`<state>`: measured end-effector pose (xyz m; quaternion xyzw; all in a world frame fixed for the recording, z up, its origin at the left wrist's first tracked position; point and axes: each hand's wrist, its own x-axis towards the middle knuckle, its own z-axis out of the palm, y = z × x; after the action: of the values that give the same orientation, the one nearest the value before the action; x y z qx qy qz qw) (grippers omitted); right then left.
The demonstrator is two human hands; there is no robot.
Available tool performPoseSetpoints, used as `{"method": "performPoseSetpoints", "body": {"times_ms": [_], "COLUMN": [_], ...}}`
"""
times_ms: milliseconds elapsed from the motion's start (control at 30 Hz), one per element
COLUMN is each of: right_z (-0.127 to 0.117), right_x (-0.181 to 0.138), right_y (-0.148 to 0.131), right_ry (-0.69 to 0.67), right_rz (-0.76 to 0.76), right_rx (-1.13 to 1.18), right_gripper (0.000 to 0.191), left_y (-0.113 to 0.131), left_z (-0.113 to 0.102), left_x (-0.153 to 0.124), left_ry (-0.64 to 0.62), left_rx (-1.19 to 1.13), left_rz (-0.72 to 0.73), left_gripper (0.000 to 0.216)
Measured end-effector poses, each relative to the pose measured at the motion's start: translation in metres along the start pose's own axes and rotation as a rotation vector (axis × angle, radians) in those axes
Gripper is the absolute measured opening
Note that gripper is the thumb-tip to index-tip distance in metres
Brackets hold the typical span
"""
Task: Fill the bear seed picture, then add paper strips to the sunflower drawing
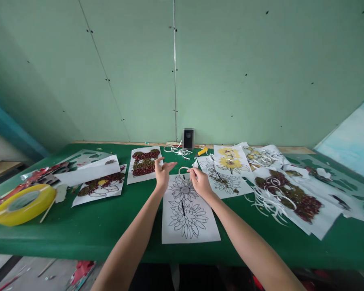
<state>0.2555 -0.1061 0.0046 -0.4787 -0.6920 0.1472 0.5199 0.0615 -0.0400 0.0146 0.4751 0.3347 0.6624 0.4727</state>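
A sheet of paper with two outlined flowers (189,220) lies in front of me on the green table. Over its top edge, my right hand (201,182) is closed in a pinch on a curled white strip (180,169). My left hand (163,173) is held up at the sheet's upper left corner, fingers apart and nothing visible in it. Just beyond my left hand is a paper with a dark red and green bear-like picture (145,162). Past the right hand lie a yellow-handled cutter (202,152) and a small white tube (195,163), partly hidden.
A yellow tape roll (45,197) lies at left, near papers with pressed plant pieces (101,185). On the right are a yellow flower picture (230,158), loose white strips (268,204) and overlapping decorated sheets (309,202). A black device (188,139) stands against the green wall.
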Motion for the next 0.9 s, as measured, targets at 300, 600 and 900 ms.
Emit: {"method": "performPoseSetpoints", "body": {"times_ms": [300,600,900], "right_z": [-0.001,0.000,-0.005], "right_x": [0.001,0.002,0.010], "right_y": [-0.002,0.003,0.006], "right_ry": [-0.012,0.008,0.070], "right_rz": [0.027,0.075,0.010], "right_rx": [-0.012,-0.021,-0.047], "right_gripper": [0.051,0.042,0.033], "left_y": [-0.010,0.012,0.017], "left_z": [0.000,0.017,0.016], "left_x": [0.005,-0.005,-0.005], "left_ry": [-0.117,-0.439,-0.378], "left_rx": [0.104,0.297,0.213], "left_rz": [0.002,-0.159,-0.154], "left_gripper": [0.054,0.053,0.059]}}
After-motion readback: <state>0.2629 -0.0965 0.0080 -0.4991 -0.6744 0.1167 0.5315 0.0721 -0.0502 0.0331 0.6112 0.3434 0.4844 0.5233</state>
